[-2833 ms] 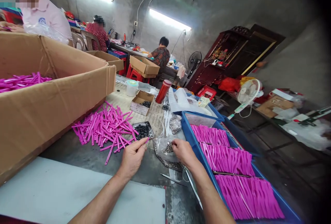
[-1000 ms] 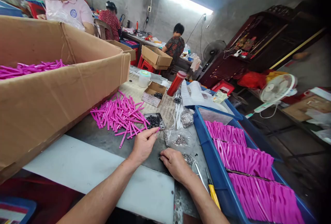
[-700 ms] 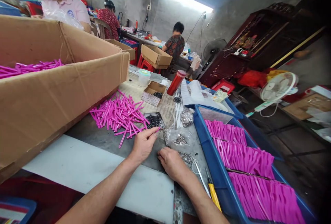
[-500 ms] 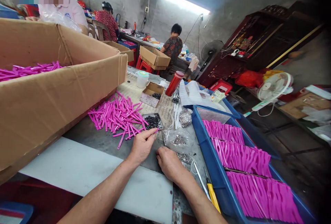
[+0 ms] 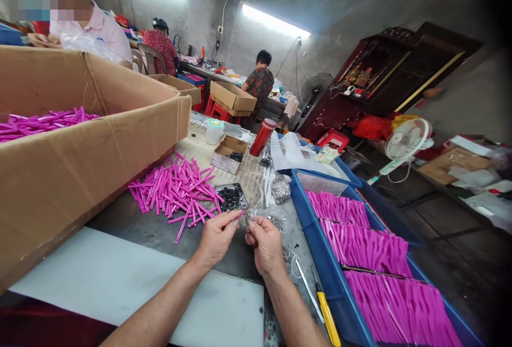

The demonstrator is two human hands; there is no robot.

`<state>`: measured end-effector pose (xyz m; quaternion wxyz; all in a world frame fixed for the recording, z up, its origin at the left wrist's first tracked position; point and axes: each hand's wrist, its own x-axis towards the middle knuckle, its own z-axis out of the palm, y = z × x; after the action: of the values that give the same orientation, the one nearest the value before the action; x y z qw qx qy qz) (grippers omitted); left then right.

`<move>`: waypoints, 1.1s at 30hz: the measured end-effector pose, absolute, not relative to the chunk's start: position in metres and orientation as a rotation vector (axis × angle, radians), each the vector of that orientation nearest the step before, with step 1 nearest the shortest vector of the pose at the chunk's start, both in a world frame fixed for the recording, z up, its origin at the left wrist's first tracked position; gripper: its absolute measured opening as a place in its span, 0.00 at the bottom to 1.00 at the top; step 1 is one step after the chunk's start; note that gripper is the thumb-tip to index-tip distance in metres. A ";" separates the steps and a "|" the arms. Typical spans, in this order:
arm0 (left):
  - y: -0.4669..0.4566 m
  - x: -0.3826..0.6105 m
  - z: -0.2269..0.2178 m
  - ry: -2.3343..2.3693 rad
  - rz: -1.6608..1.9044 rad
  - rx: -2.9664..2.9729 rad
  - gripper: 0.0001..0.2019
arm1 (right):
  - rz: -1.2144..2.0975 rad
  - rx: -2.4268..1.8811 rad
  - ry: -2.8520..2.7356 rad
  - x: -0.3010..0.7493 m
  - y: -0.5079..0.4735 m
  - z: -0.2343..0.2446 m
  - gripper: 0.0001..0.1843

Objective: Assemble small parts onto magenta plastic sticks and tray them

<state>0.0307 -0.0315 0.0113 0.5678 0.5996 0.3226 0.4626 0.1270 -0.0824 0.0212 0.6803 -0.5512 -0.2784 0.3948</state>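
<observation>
My left hand (image 5: 219,236) is closed in a pinch, with the end of a magenta plastic strip (image 5: 242,212) showing at its fingertips; most of the strip is hidden. Just to its right my right hand (image 5: 264,240) is also pinched, and whatever it holds is too small to make out. The fingertips of both hands are close together but apart. Beyond my left hand lie a loose pile of magenta strips (image 5: 170,184) and a tray of small black pins (image 5: 231,197). Behind my right hand is a clear bag with small metal parts (image 5: 275,222).
A large cardboard box (image 5: 96,149) stands at left. At right is a blue crate (image 5: 320,267) with rows of magenta pieces. A yellow-handled screwdriver (image 5: 328,317), a small carton (image 5: 228,163) and a red flask (image 5: 262,137) are on the table. Several people sit further back.
My right hand has risen from the small metal parts on the table and come up beside my left fingertips. My left hand still pinches the strip. The camera view has shifted slightly.
</observation>
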 end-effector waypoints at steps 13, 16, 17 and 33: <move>-0.033 0.031 0.010 0.657 1.114 1.458 0.13 | 1.024 -0.907 -0.468 0.116 -0.074 0.025 0.07; -0.033 0.031 0.012 0.646 1.116 1.448 0.13 | 1.024 -0.898 -0.478 0.115 -0.074 0.025 0.07; -0.033 0.031 0.012 0.643 1.117 1.444 0.12 | 1.023 -0.897 -0.480 0.115 -0.074 0.025 0.07; -0.035 0.032 0.010 0.623 1.118 1.464 0.13 | 0.803 -1.050 -0.654 0.116 -0.072 0.006 0.12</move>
<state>0.0323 -0.0350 0.0101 0.5635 0.6219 0.2646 0.4752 0.1165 -0.0716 0.0056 0.7402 -0.4787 -0.2982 0.3660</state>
